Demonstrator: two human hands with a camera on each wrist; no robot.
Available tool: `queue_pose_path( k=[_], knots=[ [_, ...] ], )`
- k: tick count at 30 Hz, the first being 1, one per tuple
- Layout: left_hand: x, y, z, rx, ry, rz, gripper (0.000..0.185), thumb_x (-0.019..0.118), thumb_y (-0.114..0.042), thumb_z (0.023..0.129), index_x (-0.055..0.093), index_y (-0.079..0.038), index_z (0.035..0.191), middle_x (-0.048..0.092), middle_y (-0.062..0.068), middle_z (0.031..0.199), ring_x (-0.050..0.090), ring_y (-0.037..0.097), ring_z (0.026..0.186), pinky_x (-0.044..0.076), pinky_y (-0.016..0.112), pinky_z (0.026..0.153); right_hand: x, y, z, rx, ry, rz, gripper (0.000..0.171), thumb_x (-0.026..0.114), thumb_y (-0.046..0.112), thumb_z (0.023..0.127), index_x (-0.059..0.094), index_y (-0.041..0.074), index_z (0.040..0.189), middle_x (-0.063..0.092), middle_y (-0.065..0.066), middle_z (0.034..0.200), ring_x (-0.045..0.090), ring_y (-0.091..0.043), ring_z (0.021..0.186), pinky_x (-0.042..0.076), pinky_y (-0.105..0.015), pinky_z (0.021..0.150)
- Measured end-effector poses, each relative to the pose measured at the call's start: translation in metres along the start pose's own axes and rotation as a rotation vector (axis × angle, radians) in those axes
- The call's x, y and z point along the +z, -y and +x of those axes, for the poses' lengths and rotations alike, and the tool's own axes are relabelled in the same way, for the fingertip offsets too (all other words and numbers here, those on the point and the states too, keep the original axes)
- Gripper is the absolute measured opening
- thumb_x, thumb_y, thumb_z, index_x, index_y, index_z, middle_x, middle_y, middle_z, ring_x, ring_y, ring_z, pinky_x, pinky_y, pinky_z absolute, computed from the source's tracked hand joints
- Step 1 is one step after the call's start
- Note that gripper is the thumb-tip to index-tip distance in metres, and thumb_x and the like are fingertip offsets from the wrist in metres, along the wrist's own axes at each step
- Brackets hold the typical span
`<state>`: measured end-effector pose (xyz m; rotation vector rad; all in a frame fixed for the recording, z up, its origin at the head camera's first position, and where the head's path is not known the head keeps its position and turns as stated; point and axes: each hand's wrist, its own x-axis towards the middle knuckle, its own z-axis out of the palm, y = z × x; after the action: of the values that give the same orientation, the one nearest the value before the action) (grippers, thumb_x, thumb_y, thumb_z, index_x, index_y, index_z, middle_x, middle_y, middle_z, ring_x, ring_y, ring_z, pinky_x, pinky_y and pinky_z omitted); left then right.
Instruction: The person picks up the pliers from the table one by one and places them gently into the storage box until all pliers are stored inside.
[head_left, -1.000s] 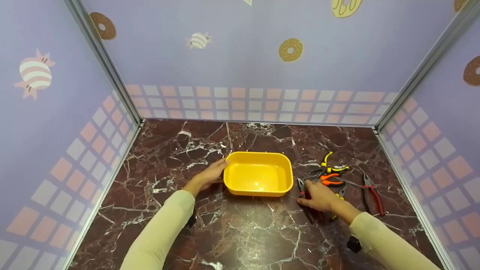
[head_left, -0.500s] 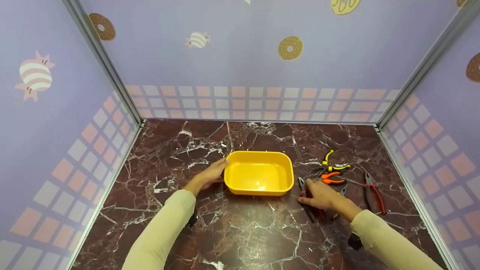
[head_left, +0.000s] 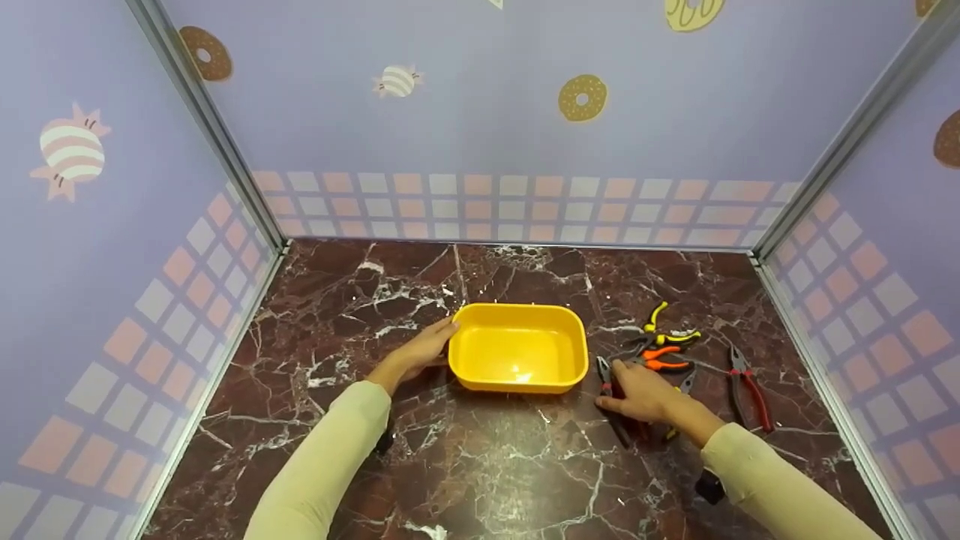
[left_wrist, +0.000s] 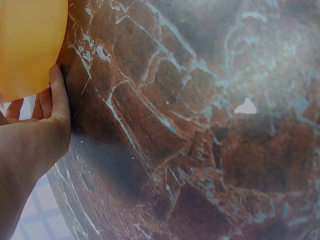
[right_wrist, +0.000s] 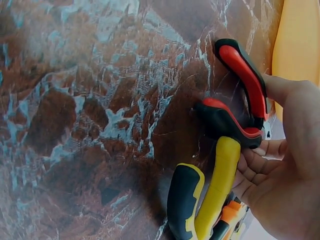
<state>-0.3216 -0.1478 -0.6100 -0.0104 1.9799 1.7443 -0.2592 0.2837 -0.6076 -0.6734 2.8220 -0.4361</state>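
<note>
A yellow plastic tub (head_left: 517,349) sits mid-table, seen as a yellow wall (left_wrist: 27,45) in the left wrist view. My left hand (head_left: 433,345) lies flat against its left side, fingers (left_wrist: 56,95) straight. My right hand (head_left: 621,386) is just right of the tub on a pair of red-and-black pliers (head_left: 604,373). In the right wrist view the thumb and fingers of that hand (right_wrist: 272,125) curl round the pliers' handles (right_wrist: 242,85). Yellow-and-black pliers (right_wrist: 210,200) lie under the palm.
More pliers lie right of the hand: yellow-handled (head_left: 666,330), orange-handled (head_left: 661,358) and red-handled (head_left: 748,390). Patterned walls (head_left: 480,150) close the dark marble table (head_left: 480,457) on three sides.
</note>
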Motion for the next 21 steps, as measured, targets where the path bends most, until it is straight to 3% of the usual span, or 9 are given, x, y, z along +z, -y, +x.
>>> queue_pose_path(
  k=[11, 21],
  knots=[
    [0.001, 0.001, 0.001, -0.008, -0.001, -0.002, 0.061, 0.040, -0.042, 0.116, 0.025, -0.015, 0.169, 0.043, 0.015, 0.163, 0.052, 0.031, 0.141, 0.050, 0.051, 0.111, 0.001, 0.005, -0.001, 0.036, -0.034, -0.004, 0.042, 0.080, 0.040, 0.094, 0.054, 0.008, 0.099, 0.054, -0.003, 0.081, 0.057, -0.022, 0.073, 0.051, -0.046, 0.066],
    [0.000, 0.002, 0.001, -0.001, -0.001, -0.016, 0.060, 0.039, -0.038, 0.117, 0.025, -0.013, 0.169, 0.037, 0.017, 0.167, 0.047, 0.033, 0.145, 0.047, 0.053, 0.113, -0.003, 0.015, 0.002, 0.008, -0.103, -0.011, 0.031, 0.084, 0.026, 0.080, 0.058, 0.010, 0.087, 0.056, 0.000, 0.072, 0.055, -0.018, 0.063, 0.051, -0.042, 0.060]
  ],
)
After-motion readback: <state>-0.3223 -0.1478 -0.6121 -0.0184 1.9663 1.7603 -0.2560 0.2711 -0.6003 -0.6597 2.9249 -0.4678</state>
